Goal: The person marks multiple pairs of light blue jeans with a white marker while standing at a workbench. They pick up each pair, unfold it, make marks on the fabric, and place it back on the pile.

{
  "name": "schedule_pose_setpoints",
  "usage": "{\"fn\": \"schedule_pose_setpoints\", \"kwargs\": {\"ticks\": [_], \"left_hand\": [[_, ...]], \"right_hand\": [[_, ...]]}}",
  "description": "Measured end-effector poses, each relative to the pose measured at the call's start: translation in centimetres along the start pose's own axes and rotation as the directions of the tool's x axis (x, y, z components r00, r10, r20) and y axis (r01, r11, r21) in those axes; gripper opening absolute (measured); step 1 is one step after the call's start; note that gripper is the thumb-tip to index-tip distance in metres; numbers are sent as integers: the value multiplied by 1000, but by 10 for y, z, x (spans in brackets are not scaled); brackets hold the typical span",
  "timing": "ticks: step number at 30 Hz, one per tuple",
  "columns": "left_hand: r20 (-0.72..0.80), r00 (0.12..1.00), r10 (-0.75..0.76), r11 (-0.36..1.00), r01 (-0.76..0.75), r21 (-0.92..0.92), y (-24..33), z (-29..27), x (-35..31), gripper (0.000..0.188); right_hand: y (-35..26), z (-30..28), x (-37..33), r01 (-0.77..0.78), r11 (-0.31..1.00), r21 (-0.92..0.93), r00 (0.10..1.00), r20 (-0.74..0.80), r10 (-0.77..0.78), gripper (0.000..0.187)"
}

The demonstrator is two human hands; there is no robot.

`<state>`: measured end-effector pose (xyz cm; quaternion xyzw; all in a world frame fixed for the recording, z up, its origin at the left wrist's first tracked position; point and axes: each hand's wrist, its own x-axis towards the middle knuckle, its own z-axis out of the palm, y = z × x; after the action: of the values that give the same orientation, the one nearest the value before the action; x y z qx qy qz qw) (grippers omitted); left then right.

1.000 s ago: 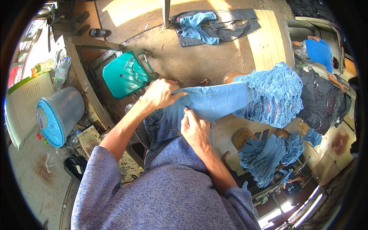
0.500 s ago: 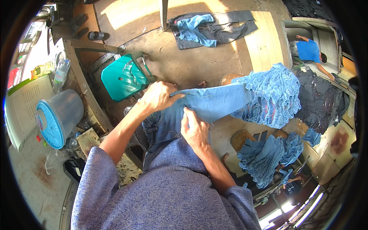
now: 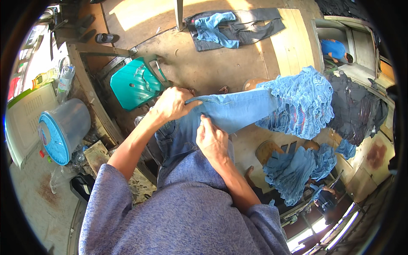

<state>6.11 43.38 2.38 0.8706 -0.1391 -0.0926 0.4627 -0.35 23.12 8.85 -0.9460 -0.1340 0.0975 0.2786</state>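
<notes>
One pair of blue jeans [image 3: 240, 114] stretches before us in the head view, from the middle toward two o'clock, where its far end meets a heap of pale denim [image 3: 299, 102]. Toward ten o'clock our left hand [image 3: 172, 104] is closed on its upper edge, while our right hand [image 3: 212, 139], near the centre, is narrow, fingertips bunched against the cloth, and we cannot tell whether they pinch anything. We also see a green stool [image 3: 131, 85] farther out at ten, a clear tub [image 3: 76, 119] at nine and dark trousers [image 3: 259, 29] at one.
</notes>
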Motion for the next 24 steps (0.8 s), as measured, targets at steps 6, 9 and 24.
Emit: {"fn": "schedule_pose_setpoints", "kwargs": {"ticks": [6, 9, 24], "left_hand": [[130, 980, -151, 987, 141, 83, 19, -19, 7, 32], [197, 963, -184, 972, 147, 185, 46, -18, 18, 58], [136, 990, -40, 998, 34, 44, 48, 75, 85, 44]], "right_hand": [[15, -20, -20, -105, 977, 184, 995, 14, 104, 22], [47, -39, -45, -145, 935, 323, 967, -152, 203, 27], [103, -57, -31, 7, 1000, -16, 962, -274, -11, 17]]}}
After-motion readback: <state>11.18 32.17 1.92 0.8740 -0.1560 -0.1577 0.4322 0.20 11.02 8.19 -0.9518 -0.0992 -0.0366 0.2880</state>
